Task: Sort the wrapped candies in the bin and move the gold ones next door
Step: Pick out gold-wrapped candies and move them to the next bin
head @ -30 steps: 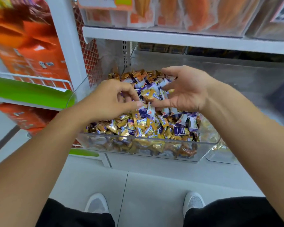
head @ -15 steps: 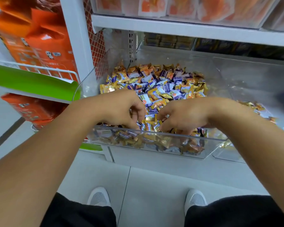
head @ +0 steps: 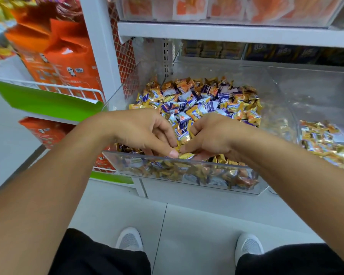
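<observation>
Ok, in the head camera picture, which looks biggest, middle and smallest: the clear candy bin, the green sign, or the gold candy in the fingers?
1. Clear candy bin, biggest.
2. Green sign, middle, though part is cut off at the left edge.
3. Gold candy, pinched between both hands, by far the smallest.

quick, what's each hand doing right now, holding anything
Left hand: fingers curled, thumb and fingertip pinching a small gold-wrapped candy over the clear plastic bin.
Right hand: fingers curled at the same candy; whether it has a grip cannot be told.

Two hands [head: 145, 132], two bins [head: 187, 171], two shoes [head: 129, 239]
</observation>
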`<act>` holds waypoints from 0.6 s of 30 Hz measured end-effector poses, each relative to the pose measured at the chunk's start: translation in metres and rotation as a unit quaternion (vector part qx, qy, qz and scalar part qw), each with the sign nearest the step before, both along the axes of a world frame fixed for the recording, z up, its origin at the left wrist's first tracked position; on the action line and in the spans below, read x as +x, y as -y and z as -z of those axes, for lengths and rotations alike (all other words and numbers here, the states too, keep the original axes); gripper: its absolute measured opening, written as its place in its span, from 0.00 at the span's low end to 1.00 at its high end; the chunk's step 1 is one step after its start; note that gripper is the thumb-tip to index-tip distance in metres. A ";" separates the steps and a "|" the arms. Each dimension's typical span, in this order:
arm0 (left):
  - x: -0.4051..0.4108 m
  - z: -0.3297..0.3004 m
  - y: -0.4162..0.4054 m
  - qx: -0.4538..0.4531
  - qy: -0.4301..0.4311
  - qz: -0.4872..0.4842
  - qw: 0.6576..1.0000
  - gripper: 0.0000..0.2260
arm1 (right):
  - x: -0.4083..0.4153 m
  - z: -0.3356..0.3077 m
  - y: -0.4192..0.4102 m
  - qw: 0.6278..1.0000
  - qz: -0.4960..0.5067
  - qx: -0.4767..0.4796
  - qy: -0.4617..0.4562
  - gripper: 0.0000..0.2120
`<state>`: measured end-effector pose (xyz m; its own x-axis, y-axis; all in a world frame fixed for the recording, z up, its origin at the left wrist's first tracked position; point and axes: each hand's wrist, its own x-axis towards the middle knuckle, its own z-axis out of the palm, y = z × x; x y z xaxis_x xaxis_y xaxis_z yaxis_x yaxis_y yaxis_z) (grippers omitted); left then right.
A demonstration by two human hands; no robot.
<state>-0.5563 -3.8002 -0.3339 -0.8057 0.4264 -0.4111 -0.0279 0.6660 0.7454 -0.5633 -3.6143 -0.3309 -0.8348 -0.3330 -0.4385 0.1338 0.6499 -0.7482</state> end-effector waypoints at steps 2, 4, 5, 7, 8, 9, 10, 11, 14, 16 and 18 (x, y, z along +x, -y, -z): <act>-0.001 0.001 0.001 0.015 0.011 0.001 1.000 0.17 | -0.006 -0.005 -0.007 0.998 0.038 -0.051 0.006 0.14; 0.000 0.001 0.001 0.021 0.018 0.004 1.000 0.17 | -0.011 -0.011 -0.017 0.993 0.072 -0.098 0.002 0.06; 0.001 0.000 0.000 0.019 0.020 0.012 1.000 0.16 | -0.014 -0.013 -0.023 0.988 0.086 -0.124 0.001 0.04; 0.002 -0.001 -0.001 0.009 0.026 0.029 0.999 0.14 | -0.019 -0.017 -0.033 0.975 0.124 -0.185 0.024 0.01; 0.003 -0.002 -0.003 -0.001 0.027 0.035 0.999 0.12 | -0.021 -0.018 -0.037 0.962 0.148 -0.224 0.048 0.02; 0.004 -0.002 -0.006 -0.020 0.023 0.043 0.999 0.11 | -0.023 -0.019 -0.040 0.946 0.169 -0.264 0.079 0.04; 0.004 -0.002 -0.008 -0.042 0.014 0.053 0.998 0.10 | -0.024 -0.020 -0.042 0.933 0.180 -0.292 0.111 0.05; 0.003 -0.002 -0.010 -0.064 0.005 0.061 0.996 0.09 | -0.024 -0.020 -0.043 0.927 0.182 -0.299 0.137 0.07; 0.001 -0.002 -0.014 -0.101 0.012 0.066 0.993 0.06 | -0.023 -0.013 -0.045 0.972 0.117 -0.180 0.093 0.16; -0.001 -0.004 -0.011 -0.114 0.018 0.063 0.991 0.04 | -0.021 -0.008 -0.044 0.997 0.010 0.001 -0.075 0.20; -0.001 -0.007 -0.005 -0.097 0.039 0.055 0.993 0.05 | -0.015 -0.005 -0.039 0.968 -0.099 0.126 -0.195 0.22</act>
